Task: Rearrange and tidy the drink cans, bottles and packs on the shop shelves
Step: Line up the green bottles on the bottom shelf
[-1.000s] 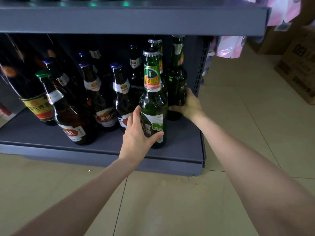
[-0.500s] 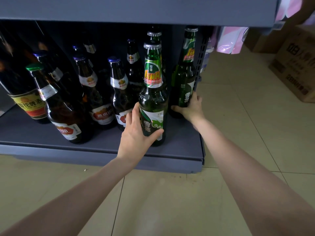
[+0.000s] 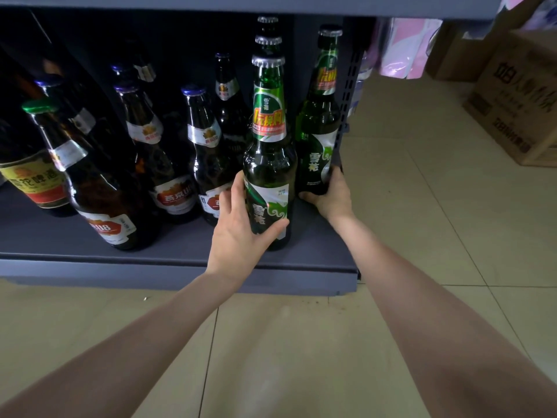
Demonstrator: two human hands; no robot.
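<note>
Two tall green beer bottles stand upright at the right end of the bottom shelf (image 3: 180, 268). My left hand (image 3: 241, 230) grips the lower body of the front green bottle (image 3: 269, 164), thumb across its white label. My right hand (image 3: 333, 194) holds the base of the second green bottle (image 3: 319, 128), which stands against the shelf's right upright. More green bottle caps (image 3: 267, 40) show behind the front one. Brown beer bottles (image 3: 208, 152) with blue caps fill the shelf to the left.
A brown bottle with a green cap (image 3: 90, 188) stands near the shelf's front left. The upper shelf (image 3: 271, 4) hangs low overhead. Cardboard boxes (image 3: 518, 95) and pink packs (image 3: 407, 46) sit on the tiled floor to the right.
My right hand has drawn the second green bottle forward and rightward, out from behind the front bottle to the shelf's right upright. My left hand has kept its hold on the front bottle.
</note>
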